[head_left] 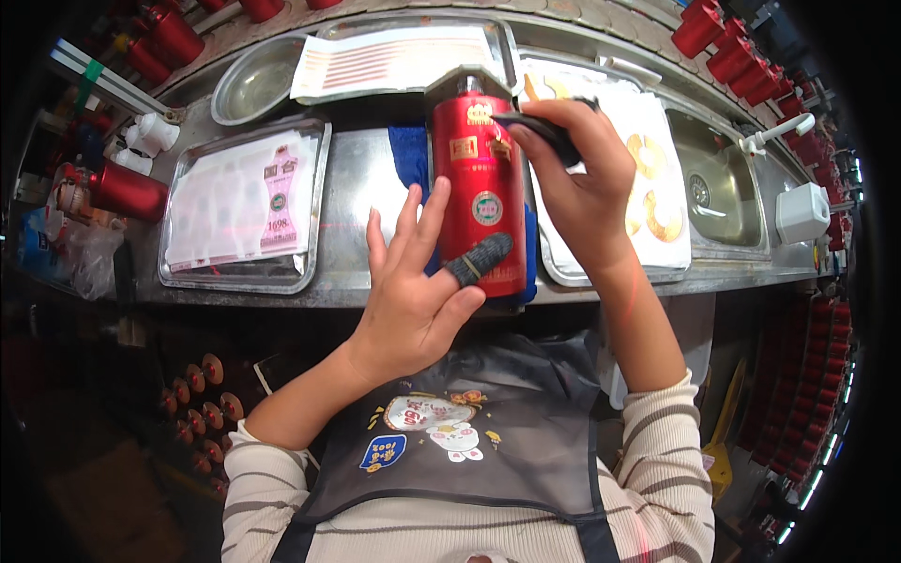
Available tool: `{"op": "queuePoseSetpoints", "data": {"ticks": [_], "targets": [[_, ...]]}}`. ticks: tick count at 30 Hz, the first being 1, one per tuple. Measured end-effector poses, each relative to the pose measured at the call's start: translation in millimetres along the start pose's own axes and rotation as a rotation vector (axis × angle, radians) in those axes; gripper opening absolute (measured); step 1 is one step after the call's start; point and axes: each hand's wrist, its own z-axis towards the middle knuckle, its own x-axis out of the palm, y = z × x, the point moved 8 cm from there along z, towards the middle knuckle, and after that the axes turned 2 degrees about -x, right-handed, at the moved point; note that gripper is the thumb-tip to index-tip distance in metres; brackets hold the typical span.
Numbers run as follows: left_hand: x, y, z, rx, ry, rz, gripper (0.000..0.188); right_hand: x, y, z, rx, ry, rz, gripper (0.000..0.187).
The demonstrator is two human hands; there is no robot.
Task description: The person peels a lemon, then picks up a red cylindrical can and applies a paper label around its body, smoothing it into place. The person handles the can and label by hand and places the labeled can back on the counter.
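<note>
Right fingers: pinched round a slim black tool [549,136], its tip at the bottle's far emblem; that's the right hand [589,178].
Left fingers: spread apart, the left hand [404,305] laying one, in a dark finger cover [481,259], on the bottle's near end.
Red bottle [502,178]: between both hands, neck pointing far, over a blue cloth [406,159].
Left tray [319,202]: printed sheets [225,211] inside.
Right side: gold-patterned sheets [610,169], then a sink [727,211].
Far left: metal bowl [253,86].
</note>
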Motion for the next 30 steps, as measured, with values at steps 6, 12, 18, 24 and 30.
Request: {"op": "queuePoseSetpoints", "data": {"ticks": [6,12,18,24,30], "targets": [[11.8,35.9,-68.3,-0.254,-0.189,-0.270,0.044,20.0,69.9,-47.5,-0.248,0.325,-0.056,0.032],[22.1,42.8,-49.7,-0.454,-0.237,-0.938,0.056,-13.4,107.3,-79.6,-0.300,0.252,0.001,0.036],[50.1,39.5,-21.0,-0.488,-0.175,-1.012,0.060,-34.9,48.9,-123.0,0.747,0.012,0.239,0.024],[37.2,38.4,-20.6,-0.393,-0.195,-0.886,0.059,-45.5,-2.8,-161.4,0.951,-0.154,0.202,0.018],[5.2,48.9,-18.9,-0.381,-0.270,-0.629,0.053,-40.5,-23.7,-153.8,0.991,-0.086,0.179,0.016]]}}
